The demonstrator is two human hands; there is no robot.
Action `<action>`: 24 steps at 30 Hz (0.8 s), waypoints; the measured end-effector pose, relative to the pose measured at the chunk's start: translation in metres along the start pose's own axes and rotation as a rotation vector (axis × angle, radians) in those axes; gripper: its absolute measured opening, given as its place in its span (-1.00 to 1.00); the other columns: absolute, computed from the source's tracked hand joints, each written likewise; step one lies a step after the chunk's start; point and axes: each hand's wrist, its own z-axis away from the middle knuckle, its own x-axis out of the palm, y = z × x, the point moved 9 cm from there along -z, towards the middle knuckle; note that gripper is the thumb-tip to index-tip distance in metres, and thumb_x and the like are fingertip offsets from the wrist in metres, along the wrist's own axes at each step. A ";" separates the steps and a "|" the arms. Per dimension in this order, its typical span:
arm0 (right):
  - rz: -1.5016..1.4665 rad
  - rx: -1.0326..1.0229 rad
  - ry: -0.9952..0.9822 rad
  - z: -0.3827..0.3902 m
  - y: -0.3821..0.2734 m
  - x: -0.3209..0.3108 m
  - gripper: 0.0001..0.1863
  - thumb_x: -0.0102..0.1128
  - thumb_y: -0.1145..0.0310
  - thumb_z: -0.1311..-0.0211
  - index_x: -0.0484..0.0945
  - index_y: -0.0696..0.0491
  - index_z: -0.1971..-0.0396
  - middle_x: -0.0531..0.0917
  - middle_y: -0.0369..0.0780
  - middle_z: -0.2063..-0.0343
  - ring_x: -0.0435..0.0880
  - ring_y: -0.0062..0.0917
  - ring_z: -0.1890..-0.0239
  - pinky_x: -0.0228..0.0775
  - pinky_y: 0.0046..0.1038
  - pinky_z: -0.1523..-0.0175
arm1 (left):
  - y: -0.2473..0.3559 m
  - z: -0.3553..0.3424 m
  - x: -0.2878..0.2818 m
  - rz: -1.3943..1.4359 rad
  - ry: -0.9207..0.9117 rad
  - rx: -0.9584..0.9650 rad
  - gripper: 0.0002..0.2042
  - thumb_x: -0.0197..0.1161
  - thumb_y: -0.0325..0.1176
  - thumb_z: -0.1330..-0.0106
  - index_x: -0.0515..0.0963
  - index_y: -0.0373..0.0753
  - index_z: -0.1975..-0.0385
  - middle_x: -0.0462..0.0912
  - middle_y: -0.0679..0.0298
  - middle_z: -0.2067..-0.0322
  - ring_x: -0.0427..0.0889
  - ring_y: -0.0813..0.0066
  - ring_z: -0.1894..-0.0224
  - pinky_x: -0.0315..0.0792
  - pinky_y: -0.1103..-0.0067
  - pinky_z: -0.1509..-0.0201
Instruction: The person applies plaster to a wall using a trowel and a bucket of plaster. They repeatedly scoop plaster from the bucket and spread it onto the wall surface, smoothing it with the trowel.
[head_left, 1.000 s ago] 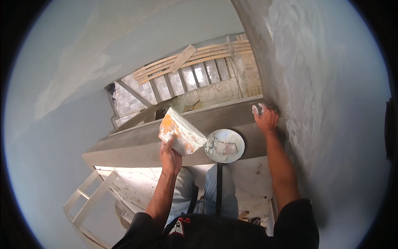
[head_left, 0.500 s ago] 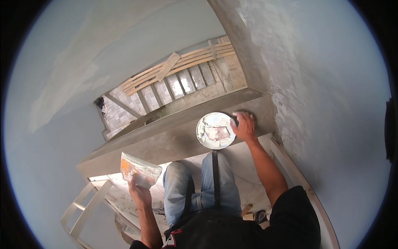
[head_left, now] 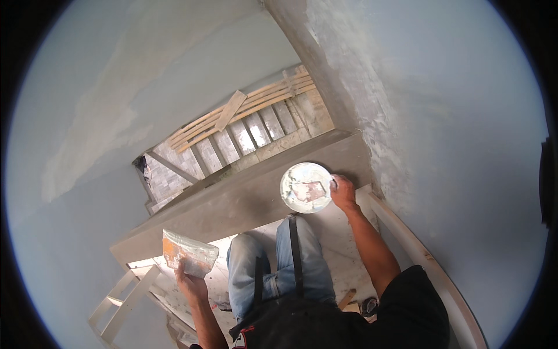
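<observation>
From where I stand, the left hand [head_left: 190, 283] grasps a broad, flat spreader [head_left: 190, 256] by its lower edge, out to the left of the person's knees, and the right hand [head_left: 343, 192] is clenched on the right rim of a round, pale pail [head_left: 284, 195]. Inside that pail sits whitish paste [head_left: 305, 172], smeared up the wall too, with a flat pinkish-grey piece [head_left: 308, 191] lying in the middle of it, its longer side running roughly left to right. The spreader, crusted white over a patch of orange, has its long axis crosswise to the person, the right end dipping a little toward them (a thick pale coat runs along the edge facing away). It is well apart from the pail, which shows against the front part of a grey plastered ledge [head_left: 226, 203]; whether it rests there or is lifted, I can't tell. Just this side of the ledge are the person's jeans [head_left: 306, 250], crossed by dark straps [head_left: 296, 256]. A pale ladder-like frame [head_left: 131, 296] leans at the lower left, and a patchy grey wall [head_left: 430, 151] rises on the right. Beyond the ledge, steps [head_left: 225, 145] show below, with long planks [head_left: 264, 103] beside them and a short board [head_left: 231, 110] laid across the planks.
</observation>
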 end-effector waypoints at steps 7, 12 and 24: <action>0.162 -0.057 0.122 -0.011 -0.024 -0.060 -0.58 0.22 0.32 -0.08 0.53 0.08 0.02 0.58 -0.05 0.16 0.53 -0.14 0.08 0.35 -0.21 -0.06 | 0.000 0.010 0.024 0.036 -0.067 -0.046 -0.48 0.09 -0.25 -0.34 0.18 -0.26 -0.26 0.33 0.16 -0.18 0.32 0.23 -0.23 0.24 0.26 -0.28; 0.253 -0.319 0.223 -0.056 -0.061 -0.056 -0.56 0.22 0.27 -0.08 0.51 0.07 0.00 0.56 -0.13 0.20 0.49 -0.20 0.09 0.29 -0.18 -0.08 | -0.004 0.020 0.059 0.033 -0.079 -0.059 -0.50 0.07 -0.28 -0.35 0.19 -0.26 -0.26 0.34 0.16 -0.17 0.33 0.23 -0.22 0.24 0.26 -0.28; 0.345 0.044 -0.303 -0.165 -0.019 0.009 -0.64 0.26 0.15 -0.09 0.58 0.11 0.23 0.66 -0.02 0.23 0.62 -0.14 0.08 0.46 -0.15 -0.02 | 0.023 0.029 0.130 0.090 -0.173 0.018 -0.48 0.08 -0.27 -0.31 0.21 -0.23 -0.26 0.39 0.18 -0.14 0.40 0.20 -0.17 0.29 0.23 -0.26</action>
